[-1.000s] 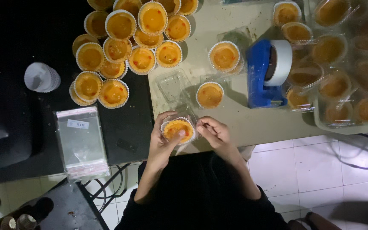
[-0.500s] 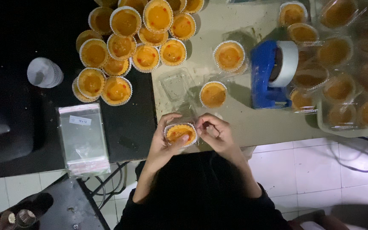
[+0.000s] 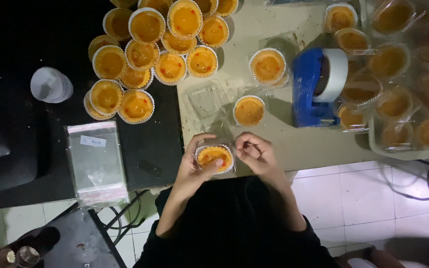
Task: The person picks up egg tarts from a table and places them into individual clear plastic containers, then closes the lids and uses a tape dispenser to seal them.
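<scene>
My left hand [image 3: 194, 166] grips an orange tart in a white paper cup [image 3: 215, 156] inside a small clear plastic box, at the table's near edge. My right hand [image 3: 255, 154] is curled beside the box's right side, fingers bent at its lid; whether it pinches the plastic is unclear. Just beyond my hands another boxed tart [image 3: 249, 110] rests on the beige table [image 3: 294, 144], and an empty clear box [image 3: 205, 98] lies left of it.
Several unboxed orange tarts [image 3: 147, 54] are piled at the far left. A blue tape dispenser [image 3: 318, 87] stands right of centre. Boxed tarts fill a tray [image 3: 403, 89] at right. A stack of clear bags [image 3: 95, 161] and white paper cups [image 3: 50, 85] sit on the dark surface.
The view has shifted slightly; my hands stay at the table edge with the boxed tart, my right fingers curling closer to its right side.
</scene>
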